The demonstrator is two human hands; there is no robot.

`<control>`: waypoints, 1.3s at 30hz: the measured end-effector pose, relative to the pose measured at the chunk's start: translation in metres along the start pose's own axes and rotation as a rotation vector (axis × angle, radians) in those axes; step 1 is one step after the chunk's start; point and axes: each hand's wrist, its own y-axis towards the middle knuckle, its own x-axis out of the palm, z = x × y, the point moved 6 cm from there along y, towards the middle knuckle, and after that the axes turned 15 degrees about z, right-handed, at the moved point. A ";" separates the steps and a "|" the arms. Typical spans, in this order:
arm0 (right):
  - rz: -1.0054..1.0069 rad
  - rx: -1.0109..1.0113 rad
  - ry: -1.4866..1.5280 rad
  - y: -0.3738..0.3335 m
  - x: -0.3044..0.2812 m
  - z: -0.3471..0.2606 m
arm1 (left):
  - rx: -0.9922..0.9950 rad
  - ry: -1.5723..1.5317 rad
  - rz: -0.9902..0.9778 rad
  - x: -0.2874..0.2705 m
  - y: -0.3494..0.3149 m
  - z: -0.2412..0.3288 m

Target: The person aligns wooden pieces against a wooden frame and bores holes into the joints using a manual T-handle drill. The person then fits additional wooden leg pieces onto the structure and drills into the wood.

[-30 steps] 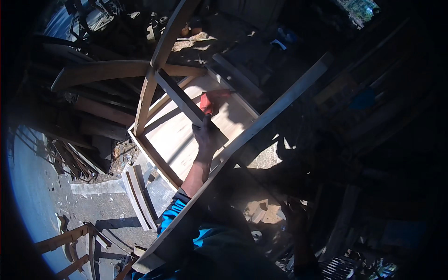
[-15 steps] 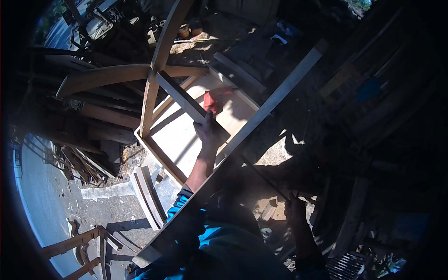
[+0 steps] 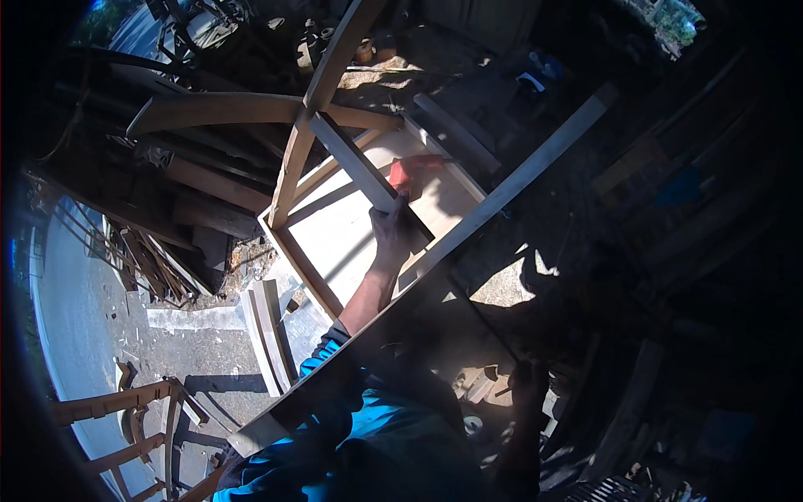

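Note:
My left hand (image 3: 390,227) is wrapped around a wooden rail (image 3: 355,163) of a frame with curved legs (image 3: 219,110). A long straight wooden beam (image 3: 535,171) of the frame crosses in front of me diagonally, over my left forearm. Just beyond the left hand, a red power tool (image 3: 405,173) shaped like a drill lies on a shallow wooden tray (image 3: 322,289). In deep shadow at the lower right, my right hand (image 3: 527,383) is closed on a long thin dark rod (image 3: 481,316), which slants up toward the beam. Shadow hides what the rod's far end touches.
Pale wooden strips (image 3: 266,335) stand left of the tray. Another slatted wooden frame (image 3: 117,410) is at the lower left. Stacked boards (image 3: 213,180) fill the left side. A loose wooden bar (image 3: 456,132) lies behind the tray.
The view has shifted, so the frame and tray appear farther right. Both hands keep their holds on the rail and the rod.

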 end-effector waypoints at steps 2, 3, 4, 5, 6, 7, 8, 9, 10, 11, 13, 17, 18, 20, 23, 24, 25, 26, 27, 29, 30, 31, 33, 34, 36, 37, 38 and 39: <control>-0.225 0.422 -0.024 -0.016 0.024 0.002 | 0.040 -0.010 -0.006 0.002 0.002 -0.006; -0.232 0.416 -0.036 -0.011 0.022 0.001 | 0.090 -0.011 -0.005 0.001 0.003 -0.004; -0.583 -0.202 -0.643 -0.012 0.030 -0.011 | 0.089 -0.023 0.005 0.002 0.003 -0.007; -0.879 -0.865 -1.234 -0.026 0.031 -0.013 | 0.210 0.050 0.067 0.013 -0.005 -0.005; -0.829 -0.650 -1.296 -0.020 0.026 -0.007 | 0.281 0.093 0.126 0.008 -0.007 0.004; -0.862 -0.649 -1.299 -0.023 0.027 -0.005 | 0.350 0.141 0.188 0.004 -0.008 0.012; -0.745 -0.468 -1.175 -0.020 0.022 -0.007 | 0.292 0.206 0.274 0.001 -0.010 0.013; -0.726 -0.400 -1.108 -0.014 0.017 -0.010 | 0.231 0.268 0.351 0.002 -0.012 0.013; -0.705 -0.330 -1.041 -0.008 0.012 -0.013 | 0.244 0.407 0.484 0.000 -0.017 0.016; -0.691 -0.259 -0.969 -0.005 0.015 -0.016 | 0.245 0.404 0.498 -0.006 -0.013 0.016; -0.817 -0.253 -1.204 0.006 0.020 -0.030 | -0.056 0.210 0.175 0.002 -0.001 -0.006; -0.421 0.518 -0.657 0.045 -0.015 -0.017 | -0.011 0.056 0.109 0.008 0.000 -0.005; -0.425 0.513 -0.596 0.035 -0.004 -0.022 | 0.046 0.227 0.244 0.000 -0.001 -0.003; -0.424 0.388 -0.500 0.006 0.031 -0.040 | 0.231 0.512 0.357 -0.010 -0.004 0.006; -0.383 0.207 -0.488 -0.002 0.031 -0.038 | 0.136 0.598 0.356 -0.001 -0.010 0.011; -0.372 0.164 -0.505 0.006 0.022 -0.032 | 0.137 0.595 0.375 -0.003 -0.008 0.007; -0.385 0.167 -0.506 0.016 0.008 -0.020 | 0.262 0.601 0.350 -0.001 -0.004 0.004; -0.537 -0.111 -0.654 0.019 -0.002 -0.020 | 0.268 0.591 0.333 0.004 -0.008 0.005; -0.686 -0.396 -0.792 0.020 -0.011 -0.019 | 0.279 0.580 0.317 0.009 -0.010 0.006; -0.845 -0.810 -0.892 -0.011 0.044 -0.048 | 0.408 0.526 0.241 -0.005 -0.009 -0.005; -1.062 -1.049 -1.222 -0.010 0.039 -0.031 | 0.452 0.509 0.220 -0.013 -0.009 -0.012; -1.216 -1.275 -1.603 -0.007 0.014 -0.021 | 0.052 0.196 0.130 0.010 -0.033 -0.008; -1.170 -1.244 -1.580 -0.005 0.013 -0.015 | -0.309 -0.116 0.092 0.013 -0.039 -0.003; -1.036 -1.234 -1.637 -0.017 0.028 -0.019 | -0.373 -0.200 -0.007 0.005 -0.037 -0.006; -0.844 -1.238 -1.695 -0.022 0.038 -0.026 | -0.455 -0.224 -0.094 0.003 -0.046 -0.001; -0.791 -1.256 -1.693 -0.024 0.040 -0.029 | -0.463 -0.232 -0.096 0.006 -0.046 -0.005; -0.606 -1.300 -1.727 -0.032 0.038 -0.033 | -0.464 -0.281 -0.100 0.008 -0.046 -0.009; -0.524 -1.328 -1.741 -0.039 0.044 -0.038 | -0.458 -0.335 -0.094 0.006 -0.044 -0.008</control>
